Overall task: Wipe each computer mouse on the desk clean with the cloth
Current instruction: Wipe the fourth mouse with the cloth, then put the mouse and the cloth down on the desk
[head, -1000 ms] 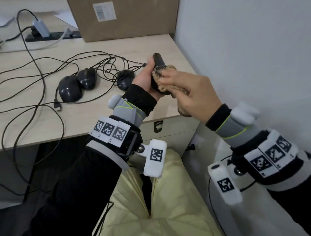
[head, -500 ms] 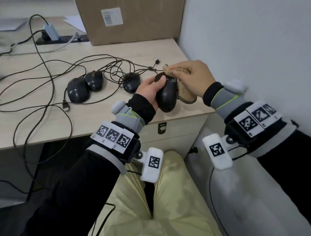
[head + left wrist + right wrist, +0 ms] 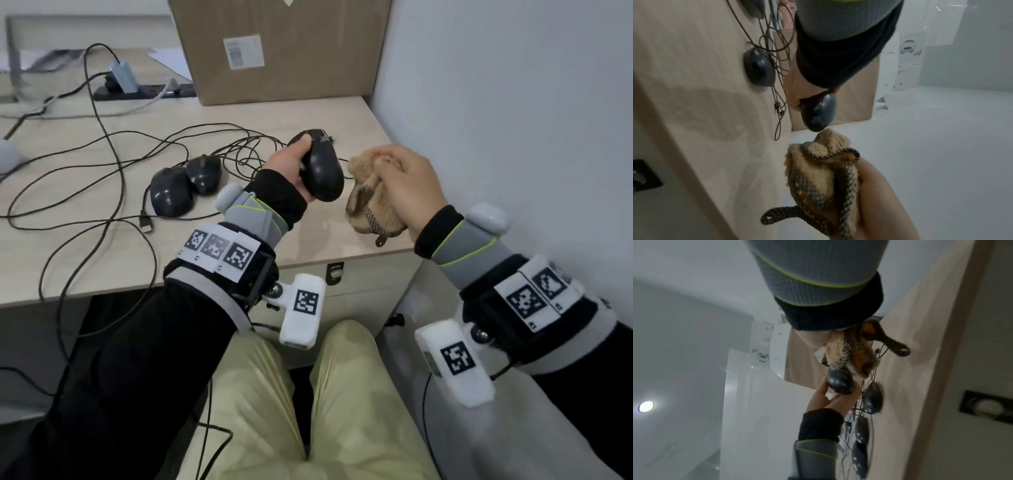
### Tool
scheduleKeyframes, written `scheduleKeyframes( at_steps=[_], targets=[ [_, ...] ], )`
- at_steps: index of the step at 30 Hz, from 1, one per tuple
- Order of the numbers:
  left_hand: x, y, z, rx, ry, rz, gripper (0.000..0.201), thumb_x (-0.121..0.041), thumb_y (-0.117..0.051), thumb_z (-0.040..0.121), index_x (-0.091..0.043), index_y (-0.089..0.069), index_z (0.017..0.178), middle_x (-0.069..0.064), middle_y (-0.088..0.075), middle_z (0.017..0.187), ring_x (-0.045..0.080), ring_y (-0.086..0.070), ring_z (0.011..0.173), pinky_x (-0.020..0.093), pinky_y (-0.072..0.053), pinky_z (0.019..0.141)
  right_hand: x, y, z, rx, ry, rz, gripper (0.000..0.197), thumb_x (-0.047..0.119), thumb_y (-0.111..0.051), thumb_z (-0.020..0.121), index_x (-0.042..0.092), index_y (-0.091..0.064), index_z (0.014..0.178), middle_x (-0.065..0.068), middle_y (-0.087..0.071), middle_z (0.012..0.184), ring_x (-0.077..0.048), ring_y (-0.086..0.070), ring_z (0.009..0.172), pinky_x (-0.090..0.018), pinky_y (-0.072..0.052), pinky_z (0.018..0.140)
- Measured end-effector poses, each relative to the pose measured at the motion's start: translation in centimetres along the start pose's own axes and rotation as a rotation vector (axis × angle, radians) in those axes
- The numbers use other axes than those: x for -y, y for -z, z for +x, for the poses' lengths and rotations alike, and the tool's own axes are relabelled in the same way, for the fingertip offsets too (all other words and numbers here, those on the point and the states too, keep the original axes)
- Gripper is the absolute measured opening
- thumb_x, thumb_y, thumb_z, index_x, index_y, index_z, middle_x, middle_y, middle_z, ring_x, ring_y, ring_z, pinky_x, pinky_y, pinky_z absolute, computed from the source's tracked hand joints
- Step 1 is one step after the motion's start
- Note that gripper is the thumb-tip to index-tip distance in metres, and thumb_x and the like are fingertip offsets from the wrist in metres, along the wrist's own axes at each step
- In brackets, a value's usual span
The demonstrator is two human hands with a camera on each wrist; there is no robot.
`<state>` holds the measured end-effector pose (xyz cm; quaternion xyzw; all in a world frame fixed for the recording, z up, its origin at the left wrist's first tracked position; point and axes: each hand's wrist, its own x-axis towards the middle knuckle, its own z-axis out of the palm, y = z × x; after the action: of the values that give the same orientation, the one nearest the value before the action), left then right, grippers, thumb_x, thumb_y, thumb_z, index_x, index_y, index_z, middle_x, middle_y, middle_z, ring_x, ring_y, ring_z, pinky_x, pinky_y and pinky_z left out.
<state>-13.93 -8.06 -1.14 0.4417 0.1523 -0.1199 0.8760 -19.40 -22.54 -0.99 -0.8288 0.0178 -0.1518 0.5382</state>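
Observation:
My left hand (image 3: 298, 164) grips a black wired mouse (image 3: 322, 171) and holds it raised over the desk (image 3: 308, 240), tail end toward me. To its right, my right hand (image 3: 400, 178) grips a bunched tan cloth (image 3: 368, 202) with a dark checked trim. In the head view a narrow gap separates cloth and mouse. In the left wrist view the cloth (image 3: 818, 170) sits just under the mouse (image 3: 820, 112). Two more black mice (image 3: 171, 195) (image 3: 205, 173) lie side by side on the desk to the left. Another mouse (image 3: 759, 71) lies on the desk under my left wrist.
Tangled black cables (image 3: 102, 164) with a loose USB plug (image 3: 146, 224) spread over the left of the desk. A cardboard box (image 3: 281, 48) and a power strip (image 3: 144, 91) stand at the back. A white wall (image 3: 513, 102) closes off the right side.
My right hand has drawn the cloth off the mouse, down and to the right. My left hand has turned the mouse and still grips it over the desk.

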Motion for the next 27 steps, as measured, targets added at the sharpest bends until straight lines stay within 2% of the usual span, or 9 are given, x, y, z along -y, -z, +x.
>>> scheduleKeyframes(
  at_steps=[4, 8, 11, 14, 18, 21, 23, 25, 27],
  targets=[
    [-1.5, -2.5, -0.5, 0.062, 0.042, 0.059, 0.019, -0.020, -0.045, 0.099, -0.008, -0.052, 0.085, 0.010, -0.057, 0.082, 0.023, -0.057, 0.073, 0.041, -0.049, 0.074, 2.0, -0.1, 1.8, 0.145, -0.232, 0.199, 0.014, 0.024, -0.057, 0.089, 0.014, -0.065, 0.083, -0.001, -0.063, 0.078, -0.014, -0.059, 0.069, -0.023, -0.049, 0.065],
    [-3.4, -4.6, -0.3, 0.162, 0.062, 0.091, 0.023, -0.008, -0.033, 0.099, -0.001, -0.049, 0.083, 0.014, -0.054, 0.083, 0.027, -0.054, 0.073, 0.041, -0.043, 0.087, 2.9, 0.2, 4.1, 0.214, -0.206, 0.230, 0.042, 0.019, -0.066, 0.084, -0.015, -0.056, 0.106, -0.014, -0.057, 0.086, -0.022, -0.054, 0.076, -0.029, -0.047, 0.068],
    [-4.5, -5.8, 0.9, 0.160, 0.055, 0.172, 0.020, -0.011, -0.037, 0.101, -0.001, -0.050, 0.089, 0.011, -0.052, 0.085, 0.023, -0.054, 0.073, 0.042, -0.043, 0.086, 3.5, 0.6, 6.4, 0.218, -0.260, 0.255, 0.025, 0.017, -0.069, 0.081, -0.003, -0.063, 0.094, -0.015, -0.057, 0.085, -0.023, -0.054, 0.074, -0.030, -0.048, 0.066],
    [-5.1, -6.8, 2.9, 0.161, 0.078, 0.369, 0.020, -0.025, -0.045, 0.100, -0.009, -0.055, 0.104, 0.004, -0.054, 0.084, 0.018, -0.055, 0.074, 0.039, -0.049, 0.075, 3.8, 0.8, 9.1, 0.191, -0.295, 0.267, 0.009, 0.013, -0.070, 0.080, 0.008, -0.065, 0.075, -0.010, -0.064, 0.077, -0.021, -0.060, 0.065, -0.032, -0.052, 0.068],
    [-6.2, -8.0, 6.6, 0.099, 0.119, 0.610, 0.030, -0.040, -0.048, 0.096, -0.014, -0.048, 0.081, 0.005, -0.056, 0.079, 0.017, -0.055, 0.071, 0.031, -0.049, 0.068, 3.7, 0.5, 13.5, 0.142, -0.319, 0.191, 0.009, 0.011, -0.073, 0.075, 0.010, -0.065, 0.073, -0.010, -0.062, 0.076, -0.023, -0.057, 0.066, -0.032, -0.049, 0.067],
    [-7.2, -9.2, 9.5, 0.067, 0.115, 0.683, 0.025, -0.037, -0.046, 0.098, -0.012, -0.048, 0.095, 0.008, -0.056, 0.082, 0.018, -0.057, 0.070, 0.028, -0.050, 0.061, 2.8, 0.0, 17.5, 0.123, -0.338, 0.025, 0.034, 0.027, -0.079, 0.067, 0.005, -0.069, 0.091, -0.013, -0.068, 0.087, -0.026, -0.062, 0.075, -0.036, -0.052, 0.076],
    [-7.6, -10.4, 11.9, 0.076, 0.102, 0.720, 0.027, -0.033, -0.046, 0.099, -0.010, -0.048, 0.113, 0.009, -0.055, 0.082, 0.020, -0.058, 0.071, 0.029, -0.051, 0.066, 1.9, -0.4, 21.0, 0.128, -0.374, -0.029, 0.043, 0.032, -0.079, 0.066, 0.005, -0.068, 0.098, -0.013, -0.068, 0.089, -0.027, -0.062, 0.076, -0.037, -0.052, 0.078],
    [-7.7, -11.3, 14.7, 0.084, 0.104, 0.740, 0.042, -0.031, -0.045, 0.099, -0.005, -0.042, 0.133, 0.012, -0.057, 0.090, 0.024, -0.063, 0.090, 0.030, -0.051, 0.080, 0.7, -0.6, 24.0, 0.126, -0.412, -0.047, 0.042, 0.030, -0.077, 0.070, 0.005, -0.067, 0.102, -0.011, -0.066, 0.088, -0.025, -0.060, 0.074, -0.037, -0.052, 0.079],
    [-7.6, -12.0, 17.4, 0.089, 0.117, 0.773, 0.048, -0.030, -0.043, 0.100, -0.003, -0.036, 0.140, 0.015, -0.059, 0.116, 0.026, -0.056, 0.120, 0.030, -0.045, 0.091, -0.4, -0.9, 26.7, 0.124, -0.441, -0.079, 0.033, 0.029, -0.075, 0.074, 0.005, -0.066, 0.096, -0.010, -0.065, 0.086, -0.025, -0.061, 0.077, -0.037, -0.052, 0.082]
  ],
)
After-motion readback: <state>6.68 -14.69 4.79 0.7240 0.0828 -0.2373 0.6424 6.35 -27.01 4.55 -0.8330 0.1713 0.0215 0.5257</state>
